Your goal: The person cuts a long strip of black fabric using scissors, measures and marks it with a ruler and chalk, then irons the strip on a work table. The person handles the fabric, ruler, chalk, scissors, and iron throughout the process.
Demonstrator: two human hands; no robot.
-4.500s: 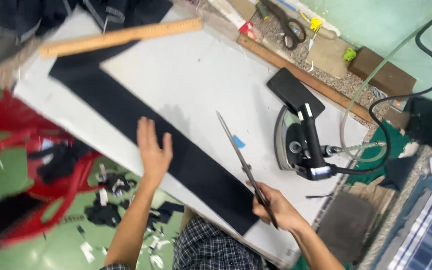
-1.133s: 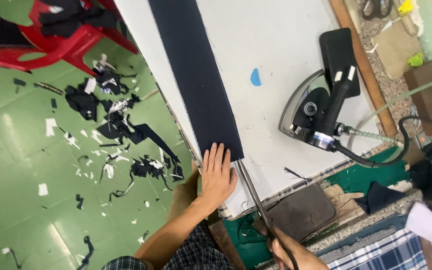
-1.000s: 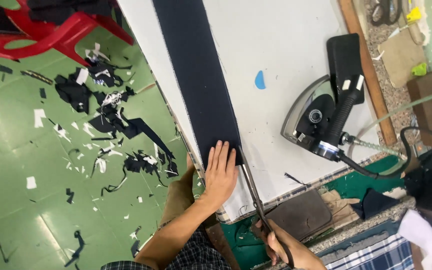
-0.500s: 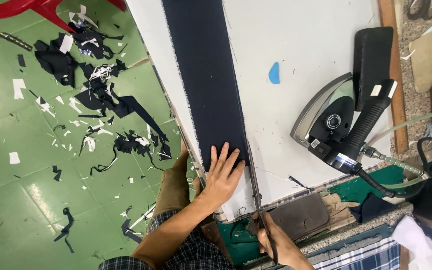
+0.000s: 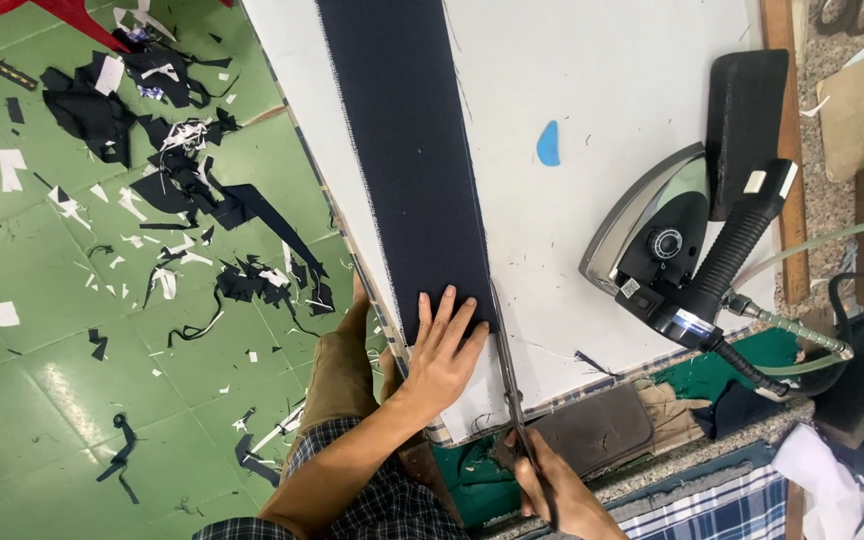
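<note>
The left hand (image 5: 444,348) is now lying flat on the near end of the dark fabric strip (image 5: 407,160), having slid down it; the right hand (image 5: 557,495), at five o'clock, is gripping scissors (image 5: 508,385) whose blades are running along the strip's edge.

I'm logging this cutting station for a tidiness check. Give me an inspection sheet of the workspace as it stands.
Surface: white table, thread bits on it.
Job's things: dark fabric strip lies flat along the table; scissors lie along its right edge.
Clutter: blue chalk piece; steam iron beside a black pad.
Grips: left hand pressed flat on the strip's near end; right hand holds the scissor handles.
Cables: black cord and pale hose leave the iron.
Surroundings: green floor littered with fabric scraps.
</note>
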